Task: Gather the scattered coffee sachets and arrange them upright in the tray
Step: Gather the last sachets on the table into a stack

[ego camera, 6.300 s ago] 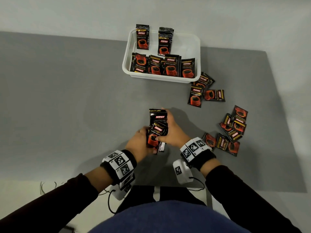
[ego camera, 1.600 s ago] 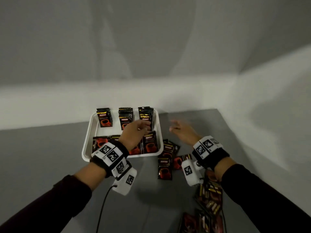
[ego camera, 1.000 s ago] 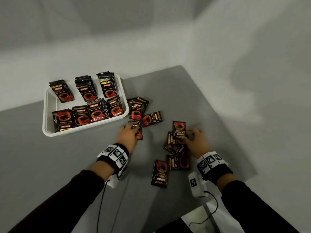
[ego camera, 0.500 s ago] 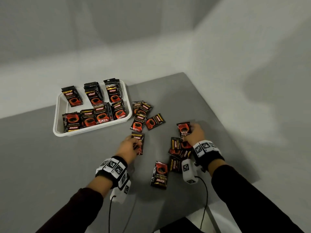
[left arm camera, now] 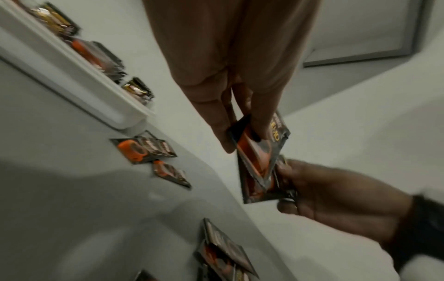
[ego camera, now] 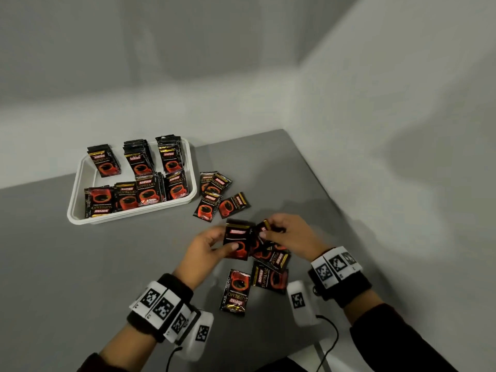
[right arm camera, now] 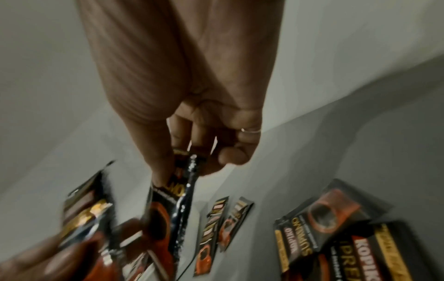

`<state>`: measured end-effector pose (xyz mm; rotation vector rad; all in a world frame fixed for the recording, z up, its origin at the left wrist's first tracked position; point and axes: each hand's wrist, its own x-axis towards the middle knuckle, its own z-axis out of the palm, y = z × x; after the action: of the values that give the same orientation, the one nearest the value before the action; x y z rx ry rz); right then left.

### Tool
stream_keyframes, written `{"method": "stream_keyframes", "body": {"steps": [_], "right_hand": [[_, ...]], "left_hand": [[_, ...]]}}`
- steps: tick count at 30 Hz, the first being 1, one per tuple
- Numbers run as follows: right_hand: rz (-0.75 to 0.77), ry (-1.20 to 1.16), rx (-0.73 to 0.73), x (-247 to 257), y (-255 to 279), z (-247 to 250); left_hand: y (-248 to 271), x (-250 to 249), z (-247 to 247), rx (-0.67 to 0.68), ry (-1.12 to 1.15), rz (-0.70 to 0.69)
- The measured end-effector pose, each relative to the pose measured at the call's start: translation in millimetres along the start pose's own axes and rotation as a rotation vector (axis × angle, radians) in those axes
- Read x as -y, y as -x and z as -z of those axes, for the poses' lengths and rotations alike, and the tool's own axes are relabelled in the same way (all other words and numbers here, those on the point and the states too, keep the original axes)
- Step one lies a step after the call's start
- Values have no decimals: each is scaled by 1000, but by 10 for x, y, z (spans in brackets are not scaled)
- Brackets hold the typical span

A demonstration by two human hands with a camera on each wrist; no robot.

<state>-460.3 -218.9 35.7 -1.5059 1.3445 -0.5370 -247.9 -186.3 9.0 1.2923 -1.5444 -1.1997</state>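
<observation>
Black and red foil fills the head view: my left hand [ego camera: 206, 247] grips one sachet [ego camera: 237, 241] upright by its face, thumb across the printed cup, while my right hand [ego camera: 288, 234] pinches a second sachet [ego camera: 261, 232] and brings it against the first. Half a second ago both hands were down on the grey table [ego camera: 80, 277], each picking from its own patch; now they have lifted and met in the middle. I take that to mean I am building a small stack to carry over. The white tray [ego camera: 77, 200] sits far left, with three upright bundles along its far wall and a row leaning at its near wall. Four loose sachets [ego camera: 214, 194] lie just right of the tray, and a few more lie near me, under and below my hands.

From the left wrist, my fingers [left arm camera: 221, 133] and thumb clamp the sachet's top edge, and the right hand touches its lower part. The tray's rim [left arm camera: 72, 79] shows at far left.

From the right wrist, thumb and fingers [right arm camera: 158, 163] pinch a sachet edge-on; the rest is blurred. Loose sachets lie flat on the table to the right. A good share is still scattered, so I judge the job about half done.
</observation>
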Motion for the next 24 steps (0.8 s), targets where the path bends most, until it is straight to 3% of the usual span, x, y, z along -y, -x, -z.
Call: {"method": "stream_keyframes", "body": {"steps": [2,6,9,14,18,21,24], "right_hand": [[93,100,73,65,-4,-54],[107,49,134,90,-49,-12],[56,-3,73,-43,-159,35],[-193,535,55,-434,-413,11],[-206,753,-12,-577,-506,-136],[-270,714,-17,-602,-583,-163],[-276,520,0,-603,-638,-97]], "left_hand": [[9,-27,-117,57,-141,-64],[-8,-2,-240,-15,-300,-133],[-4,23,-195,-25,-134,11],[98,78,41,71,-226,242],[345,172,115,128,-329,309],[489,280,118,85,-263,371],[596,329,85,-6,-97,437]]}}
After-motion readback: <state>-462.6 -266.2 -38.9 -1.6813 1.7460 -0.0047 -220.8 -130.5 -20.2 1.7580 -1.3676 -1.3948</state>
